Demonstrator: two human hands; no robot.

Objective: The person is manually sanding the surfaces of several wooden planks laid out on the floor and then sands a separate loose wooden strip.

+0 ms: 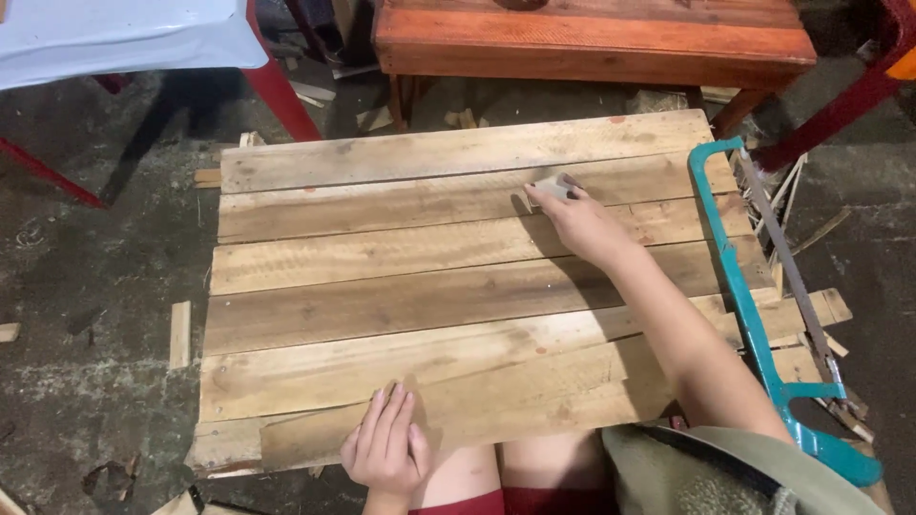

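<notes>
- The right hand (577, 217) reaches out toward 12 o'clock and presses a small pale sanding block (551, 185) against the rough wooden panel of nailed planks (382, 286), fingers closed around the block.
- The block sits on the second plank from the far edge, right of the panel's centre.
- The left hand (386, 448) lies flat at 6 o'clock, fingers spread loosely and together, palm down on the nearest plank, holding nothing.
- A teal metal hacksaw (754, 305) rests along the panel's 3 o'clock edge, its handle toward 5 o'clock.
- A reddish-brown wooden bench (592, 38) stands beyond the panel at 12 o'clock.
- Wood offcuts lie scattered on the grey concrete floor (95, 334) at 9 o'clock.
</notes>
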